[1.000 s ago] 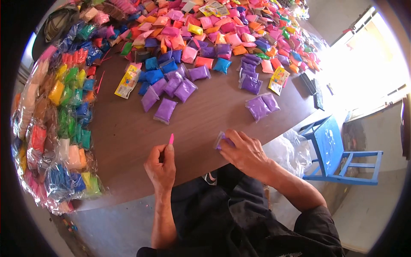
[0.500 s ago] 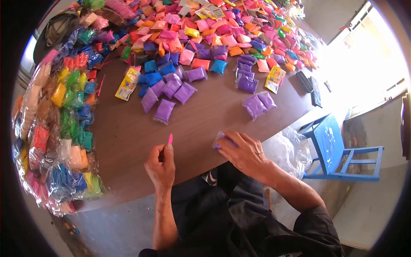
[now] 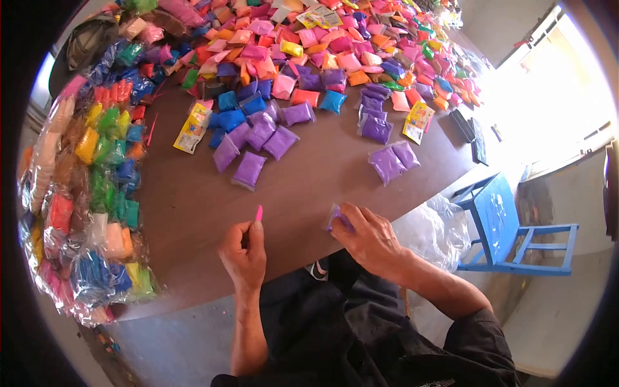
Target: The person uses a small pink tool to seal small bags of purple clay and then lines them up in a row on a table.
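Observation:
In my left hand [image 3: 245,251], closed with the thumb on top, is a small flat pink stick [image 3: 259,213] whose rounded tip points up; its lower part is hidden by the fingers. My right hand [image 3: 371,235] is closed over a small purple packet [image 3: 340,221] in clear plastic at the table's near side, covering most of it. Loose purple packets [image 3: 249,170] lie beyond my left hand. Two joined purple packets [image 3: 394,160] rest beyond my right hand, with a short stack of purple packets [image 3: 375,128] behind them.
Colourful packets [image 3: 309,45] are heaped across the table's far side. Bagged packets [image 3: 103,193] line the left edge. Two yellow printed cards [image 3: 192,128] [image 3: 418,122] lie on the brown table [image 3: 187,226]. A blue chair [image 3: 496,209] and a clear plastic bag [image 3: 435,232] are at right.
My right hand has shifted slightly right and down with the purple packet, which is now tilted more upright. My left hand stays nearly still with the pink stick.

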A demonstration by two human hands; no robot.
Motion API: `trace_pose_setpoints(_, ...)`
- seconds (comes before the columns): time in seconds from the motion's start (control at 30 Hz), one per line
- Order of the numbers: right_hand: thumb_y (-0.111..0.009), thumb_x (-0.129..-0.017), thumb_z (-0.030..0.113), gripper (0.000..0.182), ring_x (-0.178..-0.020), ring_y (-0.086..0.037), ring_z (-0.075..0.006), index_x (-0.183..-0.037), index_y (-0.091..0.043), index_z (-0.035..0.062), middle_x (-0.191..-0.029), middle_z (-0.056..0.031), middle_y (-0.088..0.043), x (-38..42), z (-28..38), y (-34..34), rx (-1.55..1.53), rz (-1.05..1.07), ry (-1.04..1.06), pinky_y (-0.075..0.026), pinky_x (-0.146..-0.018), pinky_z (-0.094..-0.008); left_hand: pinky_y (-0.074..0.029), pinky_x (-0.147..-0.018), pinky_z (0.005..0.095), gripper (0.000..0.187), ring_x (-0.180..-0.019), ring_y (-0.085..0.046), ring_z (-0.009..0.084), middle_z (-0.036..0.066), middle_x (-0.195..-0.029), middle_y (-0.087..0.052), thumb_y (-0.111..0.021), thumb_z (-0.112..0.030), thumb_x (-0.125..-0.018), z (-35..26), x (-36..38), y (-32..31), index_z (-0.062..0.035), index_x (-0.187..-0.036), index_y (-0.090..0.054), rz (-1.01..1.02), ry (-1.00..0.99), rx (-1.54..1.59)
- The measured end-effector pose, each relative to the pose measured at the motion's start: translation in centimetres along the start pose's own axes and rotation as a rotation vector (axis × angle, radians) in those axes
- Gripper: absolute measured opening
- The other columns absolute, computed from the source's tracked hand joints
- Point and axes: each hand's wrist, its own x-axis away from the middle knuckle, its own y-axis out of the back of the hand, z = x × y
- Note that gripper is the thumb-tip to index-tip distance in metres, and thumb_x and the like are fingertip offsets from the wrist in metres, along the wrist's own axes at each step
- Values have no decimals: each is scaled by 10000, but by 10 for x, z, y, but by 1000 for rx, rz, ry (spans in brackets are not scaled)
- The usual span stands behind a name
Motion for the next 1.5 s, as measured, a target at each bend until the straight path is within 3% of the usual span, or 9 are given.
trace_pose_setpoints(0.3, -785, -926, 157, 190, -1030, -711, -298, -1110, -759, 118, -1256, -114, -618, -35, 2, -32, -169, -272, -142, -618, -841, -453, -493, -631, 305, 139, -694, -619, 107, 47, -794, -733, -791, -135, -1034, -22, 1, -6, -1, -996, -793, 36, -75, -31)
trace_pose_setpoints(0.53, -804, -898, 201, 204, -987, -691, -255, -1069, -761, 97, -1239, -68, -640, -30, 3, -26, -56, -228, -129, -567, -814, -437, -546, -639, 370, 78, -681, -702, 218, 113, -846, -765, -818, -90, -1001, -29, -2, -25, -23, -1034, -797, 206, -83, -47)
trace_pose_setpoints(0.63, -777, -871, 181, 214, -980, -672, -251, -1058, -760, 78, -1224, -67, -647, -30, 0, -27, -34, -191, -95, -555, -815, -422, -566, -692, 339, 103, -759, -734, 182, 129, -889, -791, -793, -84, -1010, -30, -4, -40, -2, -1071, -805, 265, -105, -69)
trace_pose_setpoints(0.73, -747, -844, 162, 229, -990, -658, -253, -1055, -761, 71, -1210, -70, -650, -31, -3, -26, -8, -148, -70, -550, -826, -410, -591, -724, 379, 122, -814, -782, 280, 172, -950, -800, -787, -68, -994, -33, -8, -48, -14, -1101, -803, 338, -166, -155)
trace_pose_setpoints(0.83, -729, -837, 154, 232, -991, -651, -256, -1049, -759, 66, -1193, -75, -648, -31, -1, -26, -15, -136, -73, -554, -838, -410, -599, -743, 417, 126, -863, -789, 352, 192, -980, -795, -784, -69, -986, -37, -12, -48, -26, -1103, -801, 385, -148, -158)
trace_pose_setpoints(1.03, -729, -835, 155, 222, -980, -649, -259, -1033, -753, 57, -1143, -76, -646, -32, -1, -27, -34, -196, -68, -557, -842, -412, -574, -708, 463, 60, -840, -755, 401, 186, -924, -769, -783, -92, -999, -38, -16, -52, -39, -1018, -761, 414, -222, -253)
trace_pose_setpoints(1.13, -727, -827, 149, 213, -979, -648, -262, -1018, -752, 58, -1109, -69, -648, -32, -1, -29, -39, -214, -69, -555, -838, -410, -567, -699, 482, 60, -834, -741, 417, 183, -912, -758, -776, -99, -1007, -36, -29, -64, -47, -997, -748, 429, -261, -343)
trace_pose_setpoints(1.23, -727, -818, 141, 200, -978, -647, -265, -999, -747, 60, -1081, -61, -644, -31, -1, -30, -57, -235, -75, -554, -835, -408, -556, -667, 515, 139, -795, -733, 404, 137, -860, -733, -749, -153, -1021, -34, -38, -72, -92, -916, -682, 384, -302, -206)
trace_pose_setpoints(1.5, -747, -816, 142, 183, -997, -653, -266, -983, -737, 68, -1050, -55, -623, -31, 0, -32, -81, -287, -83, -564, -839, -417, -545, -710, 512, 124, -840, -728, 423, 175, -908, -747, -746, -162, -1027, -38, -56, -81, -56, -967, -724, 472, -326, -295)
